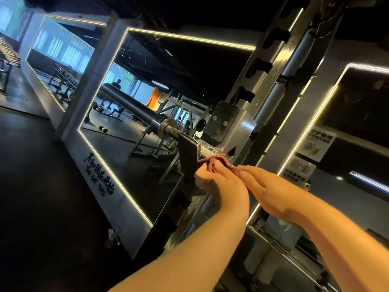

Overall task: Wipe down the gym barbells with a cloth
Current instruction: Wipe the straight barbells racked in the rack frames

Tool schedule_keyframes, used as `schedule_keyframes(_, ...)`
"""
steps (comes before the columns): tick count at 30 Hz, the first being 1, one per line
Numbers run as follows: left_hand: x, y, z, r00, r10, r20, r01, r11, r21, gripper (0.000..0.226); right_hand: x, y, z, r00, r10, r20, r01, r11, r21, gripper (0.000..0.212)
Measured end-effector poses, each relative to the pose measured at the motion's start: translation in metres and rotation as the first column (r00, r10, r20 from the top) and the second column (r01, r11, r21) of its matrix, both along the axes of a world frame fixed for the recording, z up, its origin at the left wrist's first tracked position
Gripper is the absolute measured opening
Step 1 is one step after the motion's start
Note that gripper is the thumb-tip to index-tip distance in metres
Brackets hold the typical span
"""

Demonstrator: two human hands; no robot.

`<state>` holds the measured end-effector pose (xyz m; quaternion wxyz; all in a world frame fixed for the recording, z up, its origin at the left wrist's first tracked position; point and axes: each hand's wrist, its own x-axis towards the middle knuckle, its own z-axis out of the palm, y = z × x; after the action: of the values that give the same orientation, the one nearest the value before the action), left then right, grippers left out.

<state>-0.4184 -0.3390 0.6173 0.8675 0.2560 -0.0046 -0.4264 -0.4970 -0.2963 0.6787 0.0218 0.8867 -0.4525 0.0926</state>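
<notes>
The barbell (134, 106) rests in a hook (188, 159) of the rack (271, 66), its dark sleeve and steel collar jutting outward. A rust-brown cloth (216, 160) is bunched round the knurled shaft, just beside the hook

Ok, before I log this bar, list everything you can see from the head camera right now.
barbell: one, dark sleeve, silver knurled shaft, in the rack, centre
cloth: one, reddish-brown, bunched on the shaft
dark plate: one, on the bar left of the cloth
rack upright: one, grey, slotted, rising to the upper right
mirrors: three, lit-edged, along the wall
lettering: black, centre mirror's lower frame
posters: two, white, right of the upright
dumbbell: one, dark, floor in the centre mirror's reflection
left hand: one, grip on the cloth
right hand: one, straight fingers touching the cloth
</notes>
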Motion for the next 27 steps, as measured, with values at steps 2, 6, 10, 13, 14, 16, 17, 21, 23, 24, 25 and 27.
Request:
schedule_keyframes(2,0.004,0.005,0.002,0.996,0.073,0.053,-0.074,0.997,0.030,0.030,0.000,0.000,-0.001,1.000,-0.004,0.015,0.003,1.000,0.004,0.017)
schedule_keyframes(6,0.002,0.016,-0.001,0.991,0.113,0.067,-0.112,0.993,-0.025,0.006,-0.003,0.000,-0.002,0.999,-0.007,0.039,0.007,1.000,0.019,0.023)
schedule_keyframes(10,-0.034,0.036,-0.018,0.986,0.030,0.162,0.005,0.977,-0.213,0.024,-0.003,0.000,0.000,0.994,-0.028,0.110,0.023,0.999,0.049,0.033)
schedule_keyframes(13,-0.038,0.031,-0.026,0.980,-0.063,0.187,0.104,0.971,-0.216,0.036,-0.005,-0.003,-0.001,0.992,-0.057,0.113,0.051,0.998,0.047,0.033)
schedule_keyframes(14,-0.031,0.029,-0.022,0.980,-0.047,0.191,0.079,0.983,-0.165,0.027,-0.006,-0.004,-0.001,0.992,-0.060,0.110,0.056,0.997,0.045,0.036)
schedule_keyframes(16,-0.009,0.021,-0.014,0.982,0.036,0.185,-0.026,0.998,-0.055,0.019,-0.007,-0.005,-0.002,0.992,-0.056,0.110,0.051,0.998,0.046,0.040)
schedule_keyframes(17,-0.001,0.014,-0.013,0.982,0.065,0.178,-0.060,0.998,-0.032,0.017,-0.007,-0.005,-0.002,0.992,-0.056,0.115,0.051,0.998,0.049,0.041)
schedule_keyframes(21,0.010,0.012,-0.006,0.988,0.090,0.129,-0.090,0.996,-0.003,0.018,-0.007,-0.006,-0.002,0.991,-0.062,0.116,0.058,0.997,0.042,0.038)
schedule_keyframes(23,-0.001,0.023,-0.007,0.990,0.110,0.090,-0.103,0.991,-0.085,0.019,-0.007,-0.006,-0.002,0.991,-0.055,0.125,0.048,0.997,0.060,0.032)
schedule_keyframes(24,-0.012,0.031,-0.010,0.994,0.083,0.064,-0.073,0.987,-0.146,0.023,-0.007,-0.005,-0.002,0.990,-0.052,0.134,0.042,0.996,0.073,0.028)
schedule_keyframes(25,-0.023,0.040,-0.016,1.000,0.014,0.025,-0.008,0.974,-0.224,0.029,-0.007,-0.004,-0.001,0.986,-0.054,0.158,0.039,0.995,0.093,0.025)
schedule_keyframes(27,-0.035,0.057,-0.024,0.990,-0.143,-0.005,0.132,0.925,-0.357,0.030,-0.006,-0.002,0.000,0.974,-0.066,0.215,0.040,0.991,0.126,0.022)
